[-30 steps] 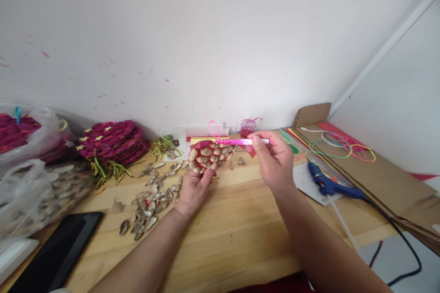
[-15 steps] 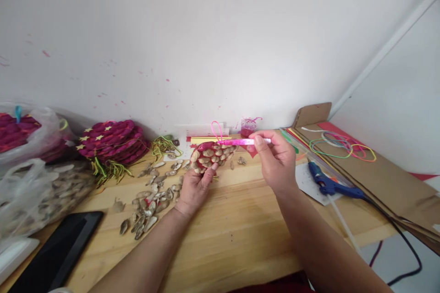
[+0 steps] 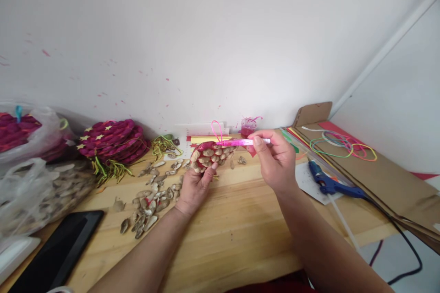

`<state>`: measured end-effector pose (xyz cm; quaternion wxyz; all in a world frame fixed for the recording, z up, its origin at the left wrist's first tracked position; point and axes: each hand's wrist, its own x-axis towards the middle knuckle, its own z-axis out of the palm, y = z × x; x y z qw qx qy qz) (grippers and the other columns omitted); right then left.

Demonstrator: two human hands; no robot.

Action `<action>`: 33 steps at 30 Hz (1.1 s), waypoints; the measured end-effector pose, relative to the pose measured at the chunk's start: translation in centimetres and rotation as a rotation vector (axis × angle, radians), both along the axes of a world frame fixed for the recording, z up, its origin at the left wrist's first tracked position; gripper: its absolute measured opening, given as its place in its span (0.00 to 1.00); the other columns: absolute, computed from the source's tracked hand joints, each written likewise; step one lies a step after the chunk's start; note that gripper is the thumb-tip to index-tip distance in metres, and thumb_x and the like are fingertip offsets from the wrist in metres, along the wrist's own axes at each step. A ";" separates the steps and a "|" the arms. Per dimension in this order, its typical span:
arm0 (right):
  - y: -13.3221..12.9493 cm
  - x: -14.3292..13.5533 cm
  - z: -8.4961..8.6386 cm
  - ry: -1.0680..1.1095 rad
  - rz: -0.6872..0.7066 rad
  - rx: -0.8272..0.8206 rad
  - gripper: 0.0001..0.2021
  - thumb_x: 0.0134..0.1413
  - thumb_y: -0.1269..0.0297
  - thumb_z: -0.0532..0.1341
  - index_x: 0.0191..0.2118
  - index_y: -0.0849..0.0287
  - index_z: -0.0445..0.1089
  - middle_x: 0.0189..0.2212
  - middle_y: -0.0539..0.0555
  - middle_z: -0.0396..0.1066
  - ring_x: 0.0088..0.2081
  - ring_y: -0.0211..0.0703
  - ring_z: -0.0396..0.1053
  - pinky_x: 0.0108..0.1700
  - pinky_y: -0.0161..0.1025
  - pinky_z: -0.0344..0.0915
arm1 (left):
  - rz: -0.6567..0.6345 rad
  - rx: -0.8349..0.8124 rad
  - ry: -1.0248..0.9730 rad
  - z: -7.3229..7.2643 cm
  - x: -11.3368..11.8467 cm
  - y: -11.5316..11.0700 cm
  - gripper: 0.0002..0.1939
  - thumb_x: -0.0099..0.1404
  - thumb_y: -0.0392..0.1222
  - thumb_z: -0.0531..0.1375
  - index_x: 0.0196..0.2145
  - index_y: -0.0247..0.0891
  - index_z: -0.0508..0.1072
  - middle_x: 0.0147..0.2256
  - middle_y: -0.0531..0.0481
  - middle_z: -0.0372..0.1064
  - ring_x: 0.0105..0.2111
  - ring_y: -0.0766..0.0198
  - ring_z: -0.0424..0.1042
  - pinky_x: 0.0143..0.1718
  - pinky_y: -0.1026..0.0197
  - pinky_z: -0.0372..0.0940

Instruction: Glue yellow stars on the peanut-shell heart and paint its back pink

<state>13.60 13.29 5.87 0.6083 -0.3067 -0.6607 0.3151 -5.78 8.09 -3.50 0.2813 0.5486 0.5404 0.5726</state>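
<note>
My left hand [image 3: 195,188] is closed on a rounded craft piece [image 3: 209,154] covered in peanut shells, its top painted dark pink. A pink cord loop [image 3: 217,130] stands up from that top. Between the thumb and fingers of my right hand [image 3: 277,160] is a slim paintbrush [image 3: 245,142], white at the held end and stained pink along its handle. The brush lies nearly level, its tip touching the painted part near the loop. Loose shells [image 3: 147,206] are scattered on the table left of my left hand.
A pink-stained cup [image 3: 248,127] stands by the wall. On the right are a blue glue gun [image 3: 332,185], cardboard [image 3: 371,169] and coloured cords [image 3: 343,144]. Leftward are stacked magenta braided rounds [image 3: 115,142], a bag of shells [image 3: 51,197] and a black tablet-like device [image 3: 60,252].
The brush has shifted very slightly left along the top of the craft piece. My left hand and the piece have hardly moved.
</note>
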 end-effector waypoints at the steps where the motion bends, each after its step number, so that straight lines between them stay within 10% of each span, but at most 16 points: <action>1: 0.0 0.0 0.0 -0.006 -0.003 -0.001 0.10 0.66 0.55 0.65 0.40 0.56 0.76 0.28 0.50 0.76 0.29 0.39 0.73 0.34 0.37 0.70 | 0.002 0.003 0.003 0.0 0.0 0.0 0.22 0.70 0.58 0.60 0.25 0.40 0.69 0.22 0.54 0.63 0.23 0.65 0.60 0.28 0.62 0.59; 11: -0.1 0.0 0.0 -0.027 -0.023 0.050 0.09 0.67 0.57 0.63 0.40 0.56 0.76 0.29 0.50 0.76 0.29 0.40 0.73 0.34 0.38 0.70 | 0.063 0.014 -0.003 0.8 0.2 0.1 0.20 0.65 0.60 0.63 0.25 0.43 0.71 0.22 0.49 0.68 0.35 0.53 0.74 0.37 0.58 0.69; 21: -0.6 0.2 -0.5 -0.218 -0.149 0.321 0.04 0.68 0.65 0.62 0.44 0.54 0.76 0.38 0.54 0.78 0.41 0.47 0.75 0.45 0.46 0.71 | 0.100 0.086 0.074 0.7 0.0 0.4 0.15 0.67 0.52 0.62 0.39 0.39 0.82 0.43 0.41 0.83 0.45 0.51 0.79 0.51 0.53 0.71; 33: -0.4 0.0 -0.6 -0.128 -0.154 0.211 0.06 0.70 0.61 0.62 0.43 0.56 0.75 0.32 0.51 0.77 0.33 0.42 0.74 0.38 0.42 0.70 | 0.061 0.152 0.125 0.3 -0.3 0.5 0.15 0.70 0.48 0.61 0.46 0.37 0.82 0.49 0.40 0.83 0.52 0.51 0.79 0.57 0.54 0.70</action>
